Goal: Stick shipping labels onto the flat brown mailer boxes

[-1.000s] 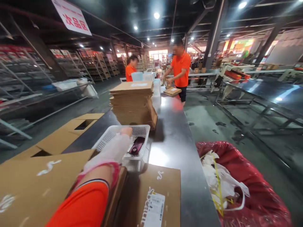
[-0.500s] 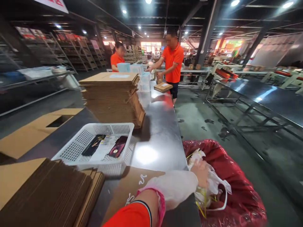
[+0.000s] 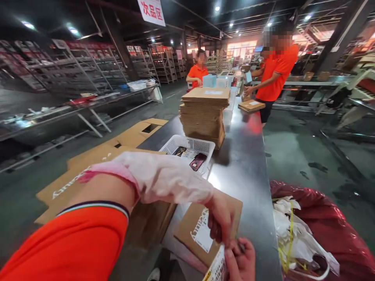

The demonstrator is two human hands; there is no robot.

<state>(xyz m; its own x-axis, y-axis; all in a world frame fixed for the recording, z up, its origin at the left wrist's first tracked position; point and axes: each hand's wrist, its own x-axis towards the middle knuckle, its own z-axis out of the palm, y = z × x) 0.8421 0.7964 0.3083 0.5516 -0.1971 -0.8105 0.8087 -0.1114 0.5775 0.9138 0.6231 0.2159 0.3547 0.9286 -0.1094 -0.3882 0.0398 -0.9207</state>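
Note:
My left hand (image 3: pixel 221 216) reaches across from the left in a white sleeve cover. Its fingers pinch the top edge of a printed label (image 3: pixel 218 267) with black characters and a yellow patch. My right hand (image 3: pixel 243 257), at the bottom, is closed on the same label from the right side. Under both hands lies a brown cardboard box (image 3: pixel 187 226) with white lettering and a white sticker on top. The label's lower part runs out of the picture.
A white basket (image 3: pixel 211 150) holds several small dark packages. Behind it rises a stack of flattened cartons (image 3: pixel 202 117). More flat cardboard (image 3: pixel 133 134) lies at left. A red-lined bin (image 3: pixel 328 218) with white scraps stands at right. Two people in orange shirts are at the far end.
My left hand has left the white scraps in the bin and come back over the brown box. My right hand has come into view with the label. The view has turned left.

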